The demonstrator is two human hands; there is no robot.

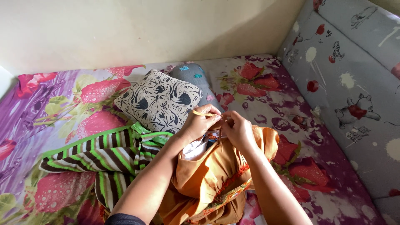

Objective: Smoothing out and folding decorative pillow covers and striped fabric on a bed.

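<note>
The left hand [199,121] and right hand [237,130] meet over an orange cloth [216,175] bunched on the bed [266,108]; both are closed in a pinch on its top edge, the left also gripping a thin yellow strip [202,113]; the cloth hangs at six o'clock beneath both hands; a patterned cushion [160,102] lies at ten o'clock, a striped green cloth [100,156] at eight.
</note>
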